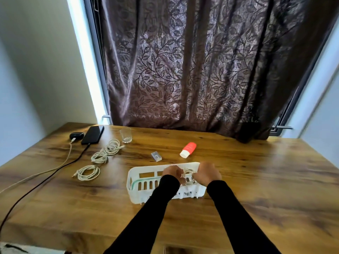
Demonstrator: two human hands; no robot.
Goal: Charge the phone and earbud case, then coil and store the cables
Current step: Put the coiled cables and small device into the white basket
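Over the right half of a white slotted basket (pixel 139 174), my left hand (pixel 172 173) and my right hand (pixel 209 174) both grip a coiled white cable (pixel 187 174). A black phone (pixel 92 134) lies at the far left of the table with a black cable (pixel 55 173) plugged into it. Beside it sits a black earbud case (pixel 76 135) with a white cable (pixel 66 158) plugged in. Two more coiled white cables rest on the wood, one (pixel 107 151) near the glass and one (pixel 88 172) closer to me.
An empty glass (pixel 126 135) stands at the back left. A small grey box (pixel 156 156) and a red bottle with a white cap (pixel 188 149) lie behind the basket. A dark curtain (pixel 192 70) hangs behind the wooden table (pixel 266 180).
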